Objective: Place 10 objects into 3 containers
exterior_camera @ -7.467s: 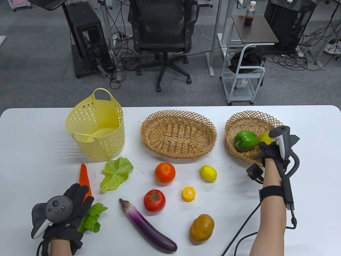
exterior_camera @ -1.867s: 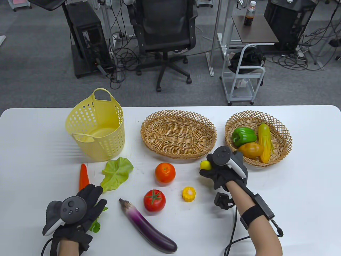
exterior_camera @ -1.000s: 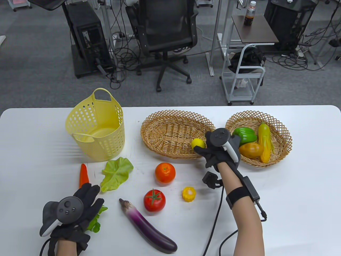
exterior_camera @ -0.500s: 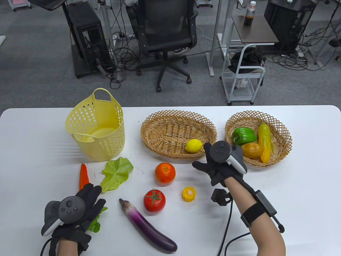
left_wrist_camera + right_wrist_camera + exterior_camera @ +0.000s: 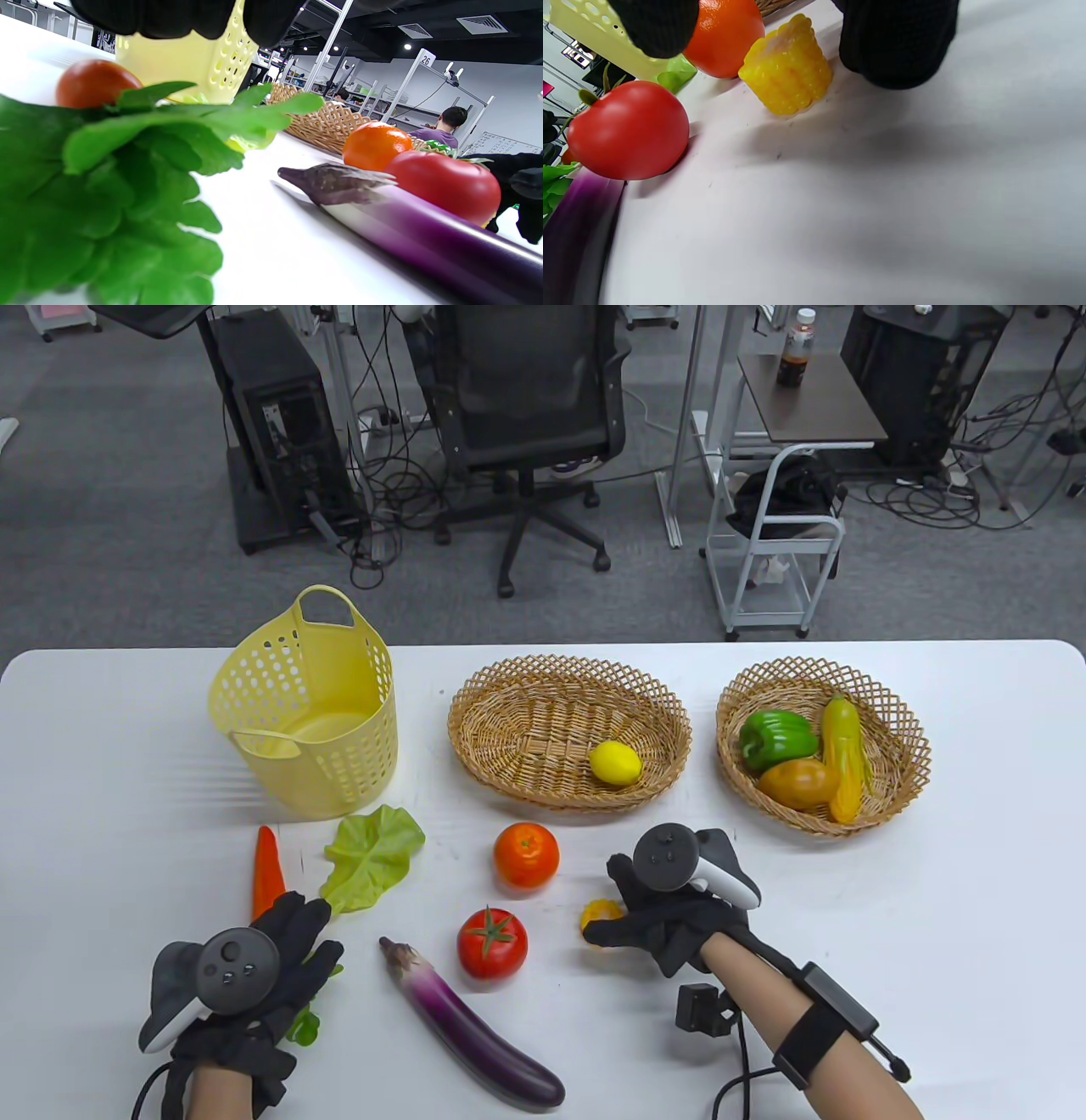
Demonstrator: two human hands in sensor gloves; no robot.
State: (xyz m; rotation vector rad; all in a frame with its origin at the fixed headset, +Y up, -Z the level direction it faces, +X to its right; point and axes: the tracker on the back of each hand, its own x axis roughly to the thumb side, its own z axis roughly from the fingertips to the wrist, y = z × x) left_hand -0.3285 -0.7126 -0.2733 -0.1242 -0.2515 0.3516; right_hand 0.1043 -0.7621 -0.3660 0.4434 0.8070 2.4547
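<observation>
My right hand (image 5: 614, 903) hovers open over a small yellow corn piece (image 5: 593, 911) on the white table (image 5: 976, 899). In the right wrist view its fingers (image 5: 895, 42) stand on either side of the corn piece (image 5: 787, 82) without gripping it. My left hand (image 5: 310, 929) rests flat on the green leaves (image 5: 106, 169) of the carrot (image 5: 267, 874). A lemon (image 5: 616, 763) lies in the middle wicker basket (image 5: 509, 687). The right wicker basket (image 5: 908, 763) holds a green pepper (image 5: 776, 734), a potato (image 5: 797, 782) and a corn cob (image 5: 844, 768). The yellow plastic basket (image 5: 305, 721) is empty.
An orange (image 5: 526, 855), a tomato (image 5: 492, 943), an eggplant (image 5: 471, 1027) and a lettuce leaf (image 5: 373, 857) lie loose on the near half of the table. The three containers stand in a row along the far side.
My right hand put the potato in the right basket, then let go of the lemon in the middle basket and drew back down over the corn piece. The left hand has barely moved.
</observation>
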